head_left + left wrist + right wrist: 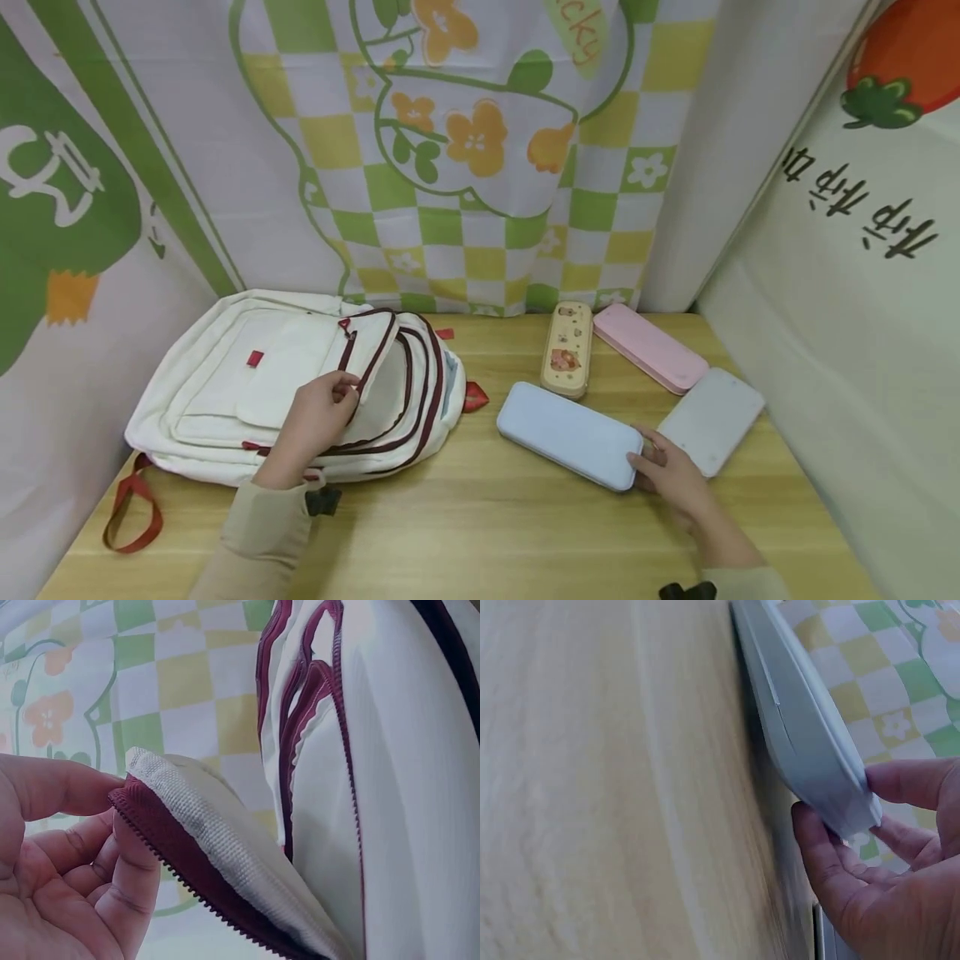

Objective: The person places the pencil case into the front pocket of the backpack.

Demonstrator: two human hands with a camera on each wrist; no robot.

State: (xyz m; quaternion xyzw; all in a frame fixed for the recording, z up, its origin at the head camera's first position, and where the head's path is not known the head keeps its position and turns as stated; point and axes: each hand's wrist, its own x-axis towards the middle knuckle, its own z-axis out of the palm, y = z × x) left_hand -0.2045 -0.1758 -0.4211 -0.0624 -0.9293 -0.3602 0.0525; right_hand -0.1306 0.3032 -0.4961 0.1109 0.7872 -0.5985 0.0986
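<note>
While the left hand (318, 417) pinches the open pocket flap (232, 840) of the white backpack (285, 367), I have the right hand (675, 475) gripping the blue case (567, 433) by its right end. From my station I see that case between the backpack and the grey case (712, 421), just in front of the yellow case (567, 350).

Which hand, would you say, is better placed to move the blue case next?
Probably the right hand: it grips the blue case, while the left hand pinches the flap of the bag.
</note>
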